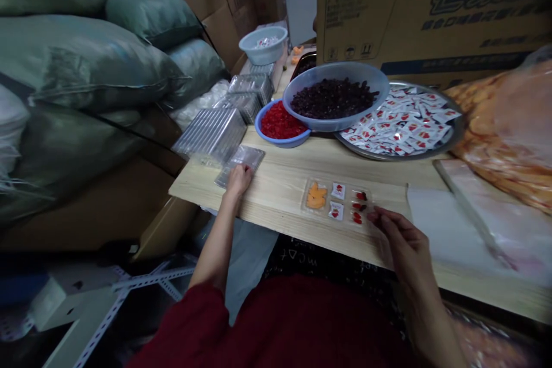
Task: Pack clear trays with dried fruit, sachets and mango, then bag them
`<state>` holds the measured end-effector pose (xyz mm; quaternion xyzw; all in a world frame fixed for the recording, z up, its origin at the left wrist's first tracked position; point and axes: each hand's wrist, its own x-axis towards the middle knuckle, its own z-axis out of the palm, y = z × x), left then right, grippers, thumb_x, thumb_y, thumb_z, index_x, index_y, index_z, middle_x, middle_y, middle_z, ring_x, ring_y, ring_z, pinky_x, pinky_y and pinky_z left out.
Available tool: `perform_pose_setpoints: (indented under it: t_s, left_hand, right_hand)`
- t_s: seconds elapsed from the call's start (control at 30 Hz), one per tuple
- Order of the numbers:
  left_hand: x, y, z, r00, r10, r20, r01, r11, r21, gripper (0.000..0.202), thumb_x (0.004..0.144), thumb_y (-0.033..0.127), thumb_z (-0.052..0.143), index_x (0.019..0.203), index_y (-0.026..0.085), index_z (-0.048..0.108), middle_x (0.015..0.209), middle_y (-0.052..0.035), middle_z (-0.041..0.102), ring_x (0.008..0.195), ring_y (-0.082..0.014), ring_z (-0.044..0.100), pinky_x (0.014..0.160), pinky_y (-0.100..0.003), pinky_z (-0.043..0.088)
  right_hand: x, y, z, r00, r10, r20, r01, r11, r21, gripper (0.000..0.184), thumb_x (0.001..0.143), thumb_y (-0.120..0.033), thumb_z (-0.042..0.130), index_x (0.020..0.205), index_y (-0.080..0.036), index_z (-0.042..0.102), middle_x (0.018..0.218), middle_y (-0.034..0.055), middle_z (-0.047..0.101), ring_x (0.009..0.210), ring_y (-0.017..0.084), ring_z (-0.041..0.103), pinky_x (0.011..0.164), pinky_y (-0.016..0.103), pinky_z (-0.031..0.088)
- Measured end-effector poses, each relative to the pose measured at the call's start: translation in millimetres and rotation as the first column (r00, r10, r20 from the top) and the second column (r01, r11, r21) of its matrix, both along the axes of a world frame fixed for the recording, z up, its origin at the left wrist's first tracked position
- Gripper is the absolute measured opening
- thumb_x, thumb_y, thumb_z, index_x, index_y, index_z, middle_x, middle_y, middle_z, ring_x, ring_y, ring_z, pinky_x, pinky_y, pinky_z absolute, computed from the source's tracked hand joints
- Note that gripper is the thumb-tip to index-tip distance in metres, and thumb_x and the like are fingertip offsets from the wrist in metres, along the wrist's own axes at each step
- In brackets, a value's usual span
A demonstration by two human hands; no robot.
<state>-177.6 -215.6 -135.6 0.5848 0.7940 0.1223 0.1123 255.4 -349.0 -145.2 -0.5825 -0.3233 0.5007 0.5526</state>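
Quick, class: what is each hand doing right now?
Left hand: open, resting on a clear plastic tray.
Right hand: curled beside a filled plastic tray; grip unclear.

Cardboard cartons (431, 6) and stuffed grey-green sacks (77, 57)

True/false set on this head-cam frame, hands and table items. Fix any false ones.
The left hand rests on a clear plastic tray. True.

The right hand grips the bowl of dark berries. False: it is beside the compartment tray, at the edge of the wooden table.

The compartment tray holds orange pieces. True.

The steel tray is piled with orange pieces. False: it holds red-and-white sachets.

Red pieces sit in a blue bowl. True.
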Motion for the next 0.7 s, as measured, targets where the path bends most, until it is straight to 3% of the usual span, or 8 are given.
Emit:
perform_pose_setpoints:
  t_s: [0.17, 0.33, 0.57, 0.7]
  left_hand:
    - [-1.5, -1.3, -5.9, 1.0, 0.007, 0.004, -0.007, 1.0, 0.024, 0.029, 0.095, 0.028, 0.049, 0.1, 0.013, 0.074, 0.102, -0.0188, 0.075, 0.101, -0.0304, 0.069, 0.088, -0.035, 0.047]
    - [-4.0, -2.3, -7.6, 0.999, 0.021, 0.042, -0.024, 0.998, 0.063, 0.028, 0.094, 0.026, 0.049, 0.099, 0.013, 0.073, 0.101, -0.0181, 0.075, 0.101, -0.0288, 0.068, 0.088, -0.034, 0.046]
    - [-15.4, -5.6, -6.4, 0.987, 0.02, 0.157, -0.031, 0.997, 0.069, 0.028, 0.087, 0.039, 0.06, 0.086, 0.013, 0.072, 0.082, -0.0062, 0.073, 0.076, -0.0188, 0.064, 0.071, -0.027, 0.045]
    - [-18.8, -5.9, -11.8, 0.983, 0.023, 0.179, -0.034, 0.997, 0.062, 0.031, 0.088, 0.039, 0.055, 0.082, 0.013, 0.071, 0.073, -0.0031, 0.069, 0.07, -0.0168, 0.061, 0.065, -0.026, 0.043]
  right_hand:
    - [-11.0, -2.3, -5.7, 0.997, 0.069, -0.022, -0.07, 0.998, -0.007, 0.037, 0.082, -0.05, 0.078, 0.109, -0.026, 0.077, 0.113, 0.0071, 0.078, 0.11, 0.026, 0.071, 0.118, 0.051, 0.039]
    - [-21.2, -4.0, -2.7, 0.99, 0.141, -0.006, -0.141, 0.99, -0.01, 0.038, 0.083, -0.052, 0.077, 0.11, -0.025, 0.077, 0.11, 0.0067, 0.078, 0.112, 0.027, 0.069, 0.122, 0.053, 0.032]
    - [-24.4, -4.5, -3.0, 0.99, 0.141, -0.004, -0.141, 0.99, -0.02, 0.037, 0.082, -0.052, 0.077, 0.109, -0.026, 0.077, 0.111, 0.0063, 0.078, 0.112, 0.025, 0.07, 0.118, 0.047, 0.038]
    - [-24.4, -5.0, -7.3, 0.987, 0.162, 0.001, -0.162, 0.987, -0.02, 0.038, 0.084, -0.05, 0.076, 0.112, -0.025, 0.077, 0.111, 0.0069, 0.078, 0.109, 0.025, 0.071, 0.114, 0.046, 0.043]
